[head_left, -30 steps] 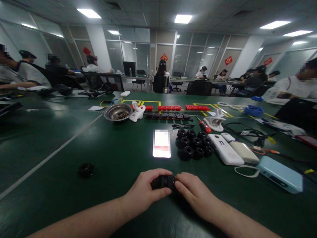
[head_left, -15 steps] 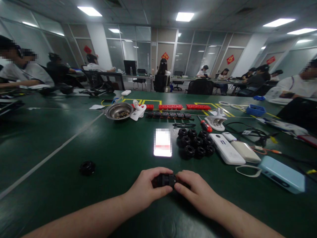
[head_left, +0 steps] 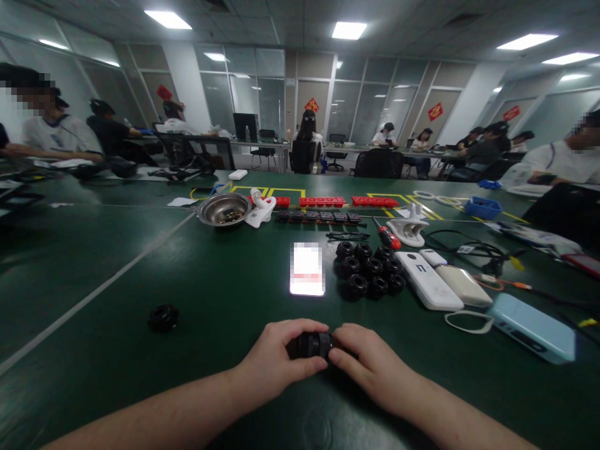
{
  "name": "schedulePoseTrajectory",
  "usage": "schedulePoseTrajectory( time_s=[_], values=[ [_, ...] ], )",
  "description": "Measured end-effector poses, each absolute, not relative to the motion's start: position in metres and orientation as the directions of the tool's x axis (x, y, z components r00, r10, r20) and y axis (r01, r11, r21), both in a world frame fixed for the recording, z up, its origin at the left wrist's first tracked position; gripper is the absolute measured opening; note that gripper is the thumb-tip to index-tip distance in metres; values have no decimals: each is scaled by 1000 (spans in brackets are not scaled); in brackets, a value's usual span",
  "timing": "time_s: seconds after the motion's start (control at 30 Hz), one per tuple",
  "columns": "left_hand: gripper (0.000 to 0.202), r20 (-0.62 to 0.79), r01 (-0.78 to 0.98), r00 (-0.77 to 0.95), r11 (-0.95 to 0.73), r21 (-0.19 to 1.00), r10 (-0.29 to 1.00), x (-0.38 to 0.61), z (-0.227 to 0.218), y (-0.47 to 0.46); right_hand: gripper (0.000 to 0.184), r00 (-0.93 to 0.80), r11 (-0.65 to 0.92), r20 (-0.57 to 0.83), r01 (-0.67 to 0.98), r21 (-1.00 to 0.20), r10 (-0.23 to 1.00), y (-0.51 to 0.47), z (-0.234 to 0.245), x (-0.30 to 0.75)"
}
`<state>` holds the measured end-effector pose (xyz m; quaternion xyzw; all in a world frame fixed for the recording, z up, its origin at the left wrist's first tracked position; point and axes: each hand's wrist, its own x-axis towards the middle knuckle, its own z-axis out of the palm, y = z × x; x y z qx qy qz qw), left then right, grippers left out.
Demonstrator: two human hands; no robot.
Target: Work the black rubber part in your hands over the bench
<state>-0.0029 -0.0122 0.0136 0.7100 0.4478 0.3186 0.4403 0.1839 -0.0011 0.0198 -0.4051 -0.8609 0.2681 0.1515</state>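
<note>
Between my two hands lies a black plastic cable gland (head_left: 313,345), held sideways just over the green table. My left hand (head_left: 281,353) wraps round its left part, fingers above and thumb below. At its right end my right hand (head_left: 364,353) pinches it with thumb and fingertips, which hide that end. Beyond my right hand stands a cluster of several similar black glands (head_left: 374,265). One more black gland or nut (head_left: 163,317) sits alone to the left. A phone with a lit screen (head_left: 307,269) lies straight ahead of my hands.
A metal bowl (head_left: 224,210) with small brassy pieces stands farther back, near red strips (head_left: 321,202) and a dark strip (head_left: 319,217). To the right are a screwdriver (head_left: 388,237), a white power bank (head_left: 429,281), a light blue box (head_left: 532,328) and cables. People sit around.
Both hands keep their hold on the gland, which looks slightly turned between the fingers. The view has shifted a little. A person at the far left has moved.
</note>
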Motion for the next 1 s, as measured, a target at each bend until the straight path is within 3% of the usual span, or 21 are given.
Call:
schedulePoseTrajectory(
  time_s=[0.1,0.27,0.37,0.47,0.63,0.73,0.87,1.0],
  values=[
    [41,7,345,392,-154,926,920,-3,10,-9,11,-570,460,22,639,-617,821,-3,21,182],
    [37,19,316,399,-157,936,917,-3,9,-10,32,-563,428,24,599,-677,826,-4,22,184],
    [37,69,354,393,-220,909,917,-3,11,-12,16,-603,502,59,602,-621,796,-1,20,187],
    [39,88,390,411,-262,882,907,-2,12,-14,29,-642,539,42,604,-587,766,1,18,187],
    [43,15,353,421,-179,918,907,-2,11,-11,13,-579,437,-1,616,-655,815,-2,21,184],
    [37,2,326,392,-141,935,920,-2,12,-11,33,-567,429,23,596,-678,823,-4,23,184],
    [36,46,388,353,-191,902,934,-1,16,-14,20,-613,534,87,600,-595,785,0,20,188],
    [39,86,404,385,-251,880,919,-1,13,-14,34,-645,552,50,607,-572,762,3,18,187]
  ],
)
